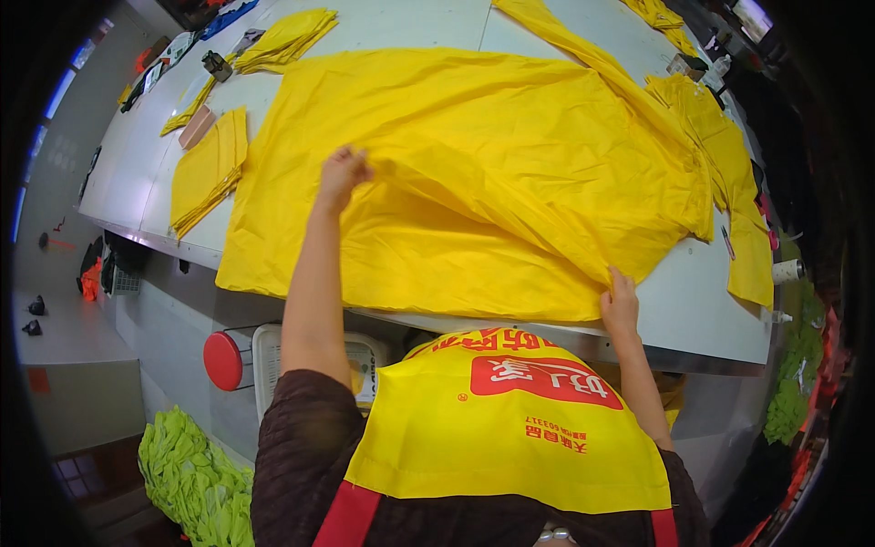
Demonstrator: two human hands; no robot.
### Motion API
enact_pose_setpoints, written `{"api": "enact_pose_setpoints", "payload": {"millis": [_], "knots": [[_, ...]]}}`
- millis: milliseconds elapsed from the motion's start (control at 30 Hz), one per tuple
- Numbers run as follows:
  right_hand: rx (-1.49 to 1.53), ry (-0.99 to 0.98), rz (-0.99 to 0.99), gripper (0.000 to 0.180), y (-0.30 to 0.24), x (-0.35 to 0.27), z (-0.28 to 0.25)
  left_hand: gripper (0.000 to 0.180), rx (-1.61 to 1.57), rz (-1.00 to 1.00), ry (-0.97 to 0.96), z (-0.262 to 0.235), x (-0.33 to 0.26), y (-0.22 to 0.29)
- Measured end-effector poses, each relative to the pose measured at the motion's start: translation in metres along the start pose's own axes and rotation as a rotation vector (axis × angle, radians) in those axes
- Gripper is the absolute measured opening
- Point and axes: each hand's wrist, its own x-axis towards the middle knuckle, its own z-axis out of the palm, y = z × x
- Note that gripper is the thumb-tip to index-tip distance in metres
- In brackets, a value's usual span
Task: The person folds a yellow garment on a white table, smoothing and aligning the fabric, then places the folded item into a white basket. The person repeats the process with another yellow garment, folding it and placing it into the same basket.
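A large sheet of yellow fabric (510,118) lies spread and wrinkled over the white table (674,314). With its fingers pinched together, my left hand (344,175) lifts a fold of the fabric near the middle, and a ridge runs from there down to the right. At the near right edge, my right hand (622,303) grips the fabric's border, its thumb and fingers closed on it. The fabric sags in a shadowed hollow between my two hands.
Folded yellow pieces (210,173) lie at the left beside a pinkish block (196,129); a dark small bottle (217,66) stands behind. More yellow pieces (749,246) and a pen (728,242) lie right. Below are a red stool (223,361) and heaped green material (196,479).
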Motion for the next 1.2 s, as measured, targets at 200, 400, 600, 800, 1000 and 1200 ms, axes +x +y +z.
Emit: {"api": "enact_pose_setpoints", "payload": {"millis": [200,400,600,800,1000,1200], "knots": [[-0.039,0.107,-0.144,0.059,-0.005,-0.022,-0.027,0.019,-0.202,0.391,-0.004,-0.005,-0.106,0.073],[0.142,-0.621,-0.032,0.043,0.008,0.001,-0.036,0.034,0.639,0.08,0.079,-0.085,-0.153,-0.096],[-0.069,0.089,-0.089,0.032,0.1,0.092,-0.053,0.045,0.082,-0.215,0.341,-0.047,-0.176,-0.042],[-0.06,-0.274,-0.147,0.017,0.153,0.16,-0.05,0.023,0.533,-0.041,0.094,-0.033,-0.154,-0.024],[0.315,-0.388,0.042,0.02,0.206,0.183,-0.048,0.016,0.108,0.151,0.395,-0.045,-0.172,-0.019],[-0.483,0.062,-0.086,0.031,0.14,0.161,-0.018,0.019,0.167,0.194,0.419,-0.023,-0.152,-0.048]]}}
